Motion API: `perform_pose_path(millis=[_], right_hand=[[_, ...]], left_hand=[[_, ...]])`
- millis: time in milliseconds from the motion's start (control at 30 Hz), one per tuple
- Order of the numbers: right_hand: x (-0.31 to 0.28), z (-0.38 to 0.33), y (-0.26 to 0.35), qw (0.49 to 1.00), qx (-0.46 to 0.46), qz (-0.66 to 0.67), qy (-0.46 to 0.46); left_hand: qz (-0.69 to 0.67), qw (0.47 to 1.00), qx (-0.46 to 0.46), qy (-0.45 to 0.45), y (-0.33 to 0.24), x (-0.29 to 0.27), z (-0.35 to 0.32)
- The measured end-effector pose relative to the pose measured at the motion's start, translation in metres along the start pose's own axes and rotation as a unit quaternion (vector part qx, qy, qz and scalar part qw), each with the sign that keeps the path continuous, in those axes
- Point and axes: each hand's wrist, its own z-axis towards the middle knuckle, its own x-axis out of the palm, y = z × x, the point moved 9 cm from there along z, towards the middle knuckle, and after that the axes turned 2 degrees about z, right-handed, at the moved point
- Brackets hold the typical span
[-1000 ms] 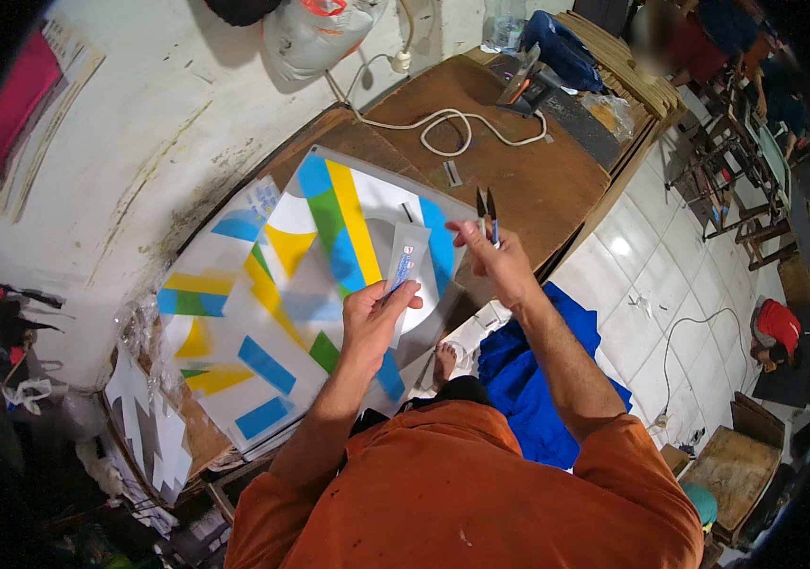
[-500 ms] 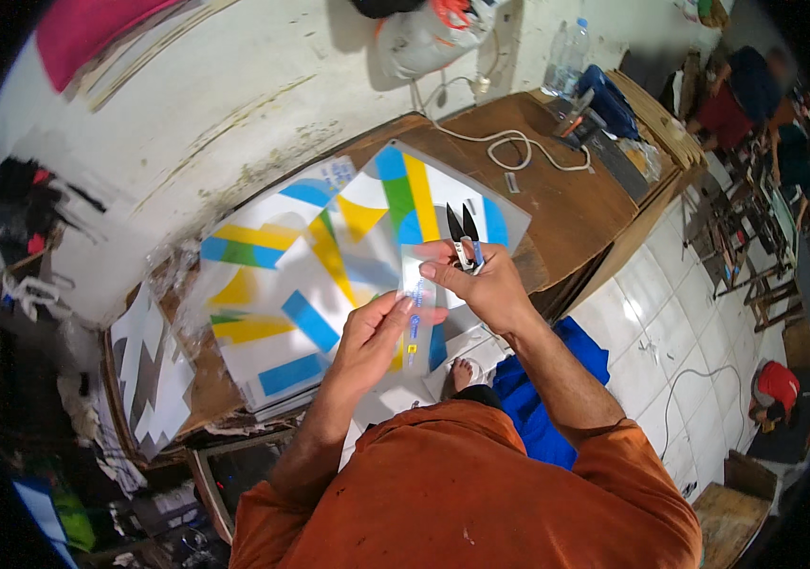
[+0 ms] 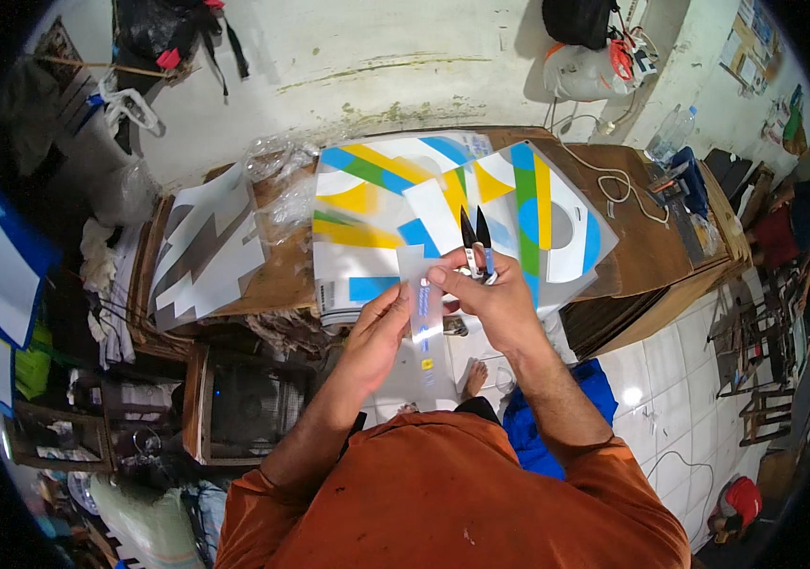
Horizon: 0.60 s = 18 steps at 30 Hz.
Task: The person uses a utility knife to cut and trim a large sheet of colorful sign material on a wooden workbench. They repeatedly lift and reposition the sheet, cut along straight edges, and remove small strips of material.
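Observation:
A narrow translucent plastic strip (image 3: 427, 332) with small blue and yellow printing hangs upright in front of my chest. My left hand (image 3: 378, 334) pinches its left edge between thumb and fingers. On the other side, my right hand (image 3: 500, 302) grips the strip near its upper part with the thumb. The same hand also holds a pair of thread snips (image 3: 474, 237), black blades pointing up and slightly apart. Behind the hands, large printed plastic sheets (image 3: 367, 204) in white, blue, yellow and green lie overlapping on the brown table (image 3: 652, 275).
White and grey cut sheets (image 3: 211, 251) lie at the table's left, beside crumpled clear plastic (image 3: 282, 180). A white cable (image 3: 604, 175) curls at the back right, near plastic bottles (image 3: 672, 131). Blue cloth (image 3: 561, 417) lies on the tiled floor; a dark cabinet (image 3: 253, 398) stands at lower left.
My view has turned to the left, so the table and wall appear further right and more level. Both hands keep their hold on the strip, and the snips stay in my right hand.

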Motion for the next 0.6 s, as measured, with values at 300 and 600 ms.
perform_pose_path(millis=[300, 600], right_hand=[[0.048, -0.003, -0.012, 0.998, 0.001, -0.068, -0.006], [0.067, 0.007, -0.008, 0.982, -0.07, -0.176, 0.013]], left_hand=[[-0.033, 0.999, 0.019, -0.02, -0.005, -0.03, -0.037], [0.063, 0.986, 0.093, -0.125, -0.046, -0.042, -0.046]])
